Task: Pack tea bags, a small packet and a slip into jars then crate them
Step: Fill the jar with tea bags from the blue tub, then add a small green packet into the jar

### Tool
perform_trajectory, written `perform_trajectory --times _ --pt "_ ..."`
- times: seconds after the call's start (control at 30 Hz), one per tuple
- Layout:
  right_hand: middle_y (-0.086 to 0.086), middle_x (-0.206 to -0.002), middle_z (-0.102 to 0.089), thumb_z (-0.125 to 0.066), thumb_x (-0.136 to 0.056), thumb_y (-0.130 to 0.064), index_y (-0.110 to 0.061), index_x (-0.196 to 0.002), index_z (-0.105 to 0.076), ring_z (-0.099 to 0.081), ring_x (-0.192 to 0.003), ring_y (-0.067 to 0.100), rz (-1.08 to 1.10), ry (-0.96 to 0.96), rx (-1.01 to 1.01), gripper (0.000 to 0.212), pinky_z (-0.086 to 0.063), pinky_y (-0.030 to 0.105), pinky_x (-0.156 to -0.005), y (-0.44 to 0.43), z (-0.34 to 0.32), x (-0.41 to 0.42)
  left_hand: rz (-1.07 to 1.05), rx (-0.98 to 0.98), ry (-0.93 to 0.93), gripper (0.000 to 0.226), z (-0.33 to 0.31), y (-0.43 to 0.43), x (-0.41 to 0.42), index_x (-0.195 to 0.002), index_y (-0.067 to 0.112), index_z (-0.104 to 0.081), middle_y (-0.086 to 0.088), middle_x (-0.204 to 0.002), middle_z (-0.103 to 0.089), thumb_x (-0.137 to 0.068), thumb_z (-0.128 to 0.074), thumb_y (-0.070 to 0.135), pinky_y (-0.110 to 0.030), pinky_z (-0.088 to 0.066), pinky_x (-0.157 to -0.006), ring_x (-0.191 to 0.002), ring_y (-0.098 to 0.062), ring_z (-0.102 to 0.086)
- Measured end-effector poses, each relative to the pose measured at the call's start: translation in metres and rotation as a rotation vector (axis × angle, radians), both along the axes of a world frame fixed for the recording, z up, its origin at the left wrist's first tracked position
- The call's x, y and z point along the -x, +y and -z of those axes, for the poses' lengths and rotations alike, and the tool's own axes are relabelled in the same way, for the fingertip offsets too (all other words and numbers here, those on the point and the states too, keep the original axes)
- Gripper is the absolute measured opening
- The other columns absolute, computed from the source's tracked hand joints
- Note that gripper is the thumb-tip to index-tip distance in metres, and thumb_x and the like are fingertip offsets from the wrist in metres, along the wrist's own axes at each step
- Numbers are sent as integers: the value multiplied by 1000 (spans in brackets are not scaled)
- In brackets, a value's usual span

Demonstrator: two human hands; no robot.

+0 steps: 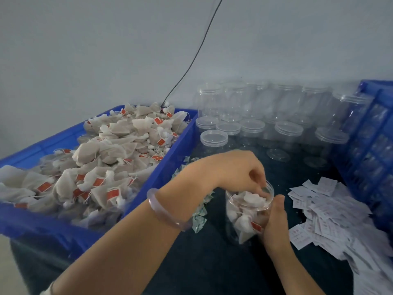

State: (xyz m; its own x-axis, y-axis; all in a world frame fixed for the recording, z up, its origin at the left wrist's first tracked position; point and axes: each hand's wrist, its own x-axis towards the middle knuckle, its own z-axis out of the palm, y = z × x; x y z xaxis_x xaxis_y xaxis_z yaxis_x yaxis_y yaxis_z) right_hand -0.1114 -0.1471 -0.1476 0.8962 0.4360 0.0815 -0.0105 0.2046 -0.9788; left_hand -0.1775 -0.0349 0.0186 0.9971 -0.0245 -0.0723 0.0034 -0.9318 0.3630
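Note:
A clear plastic jar stands open on the dark table, nearly full of white tea bags with red tags. My left hand reaches over its mouth, fingertips curled down onto the top tea bags. My right hand grips the jar's right side, thumb up by the rim. A blue bin at left holds a heap of loose tea bags. Small green-printed packets lie between bin and jar. White paper slips are scattered at right.
Several empty clear jars with lids stand at the back of the table. A blue crate with jars inside stands along the right edge. A dark cable runs down the grey wall behind the bin.

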Motion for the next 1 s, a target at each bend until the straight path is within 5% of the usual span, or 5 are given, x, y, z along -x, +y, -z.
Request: perform_trajectory --times 0.13,0.23,0.37,0.63,1.0 --pt "6 -89 -77 -23 -93 -59 -28 -86 -78 -74 -84 20 42 48 -23 63 -50 35 -74 -6 10 -5 -379 227 -471 19 14 29 8 -109 19 -71 8 -98 -69 -96 -56 21 -16 -48 -78 -85 -4 -62" --pt "9 -91 -76 -29 -88 -62 -21 -89 -75 -73 -87 24 25 54 -26 62 -51 33 -72 -3 13 -5 -544 37 -293 22 58 46 14 -108 14 -68 -1 -105 -68 -99 -49 20 -35 -52 -85 -94 -19 -64" --pt "10 -91 -76 -36 -66 -72 -17 -95 -73 -73 -85 23 -23 59 -20 72 -54 24 -64 -1 12 -8 -629 -72 -53 24 113 58 16 -76 18 -59 1 -84 -58 -96 -55 30 -35 -49 -74 -87 -21 -61" --pt "8 -95 -76 -32 -72 -69 -17 -96 -72 -72 -92 22 -24 26 -21 70 -51 33 -78 0 19 -14 -723 -24 -159 28 145 68 7 -110 17 -69 1 -111 -60 -87 -71 33 -35 -50 -89 -105 -18 -57" --pt "5 -91 -77 -15 -106 -40 -15 -98 -70 -73 -86 17 -7 29 -9 61 -53 23 -70 1 27 -20 -779 250 -309 22 132 80 16 -70 25 -59 8 -71 -64 -78 -80 25 -21 -46 -57 -67 -4 -60"
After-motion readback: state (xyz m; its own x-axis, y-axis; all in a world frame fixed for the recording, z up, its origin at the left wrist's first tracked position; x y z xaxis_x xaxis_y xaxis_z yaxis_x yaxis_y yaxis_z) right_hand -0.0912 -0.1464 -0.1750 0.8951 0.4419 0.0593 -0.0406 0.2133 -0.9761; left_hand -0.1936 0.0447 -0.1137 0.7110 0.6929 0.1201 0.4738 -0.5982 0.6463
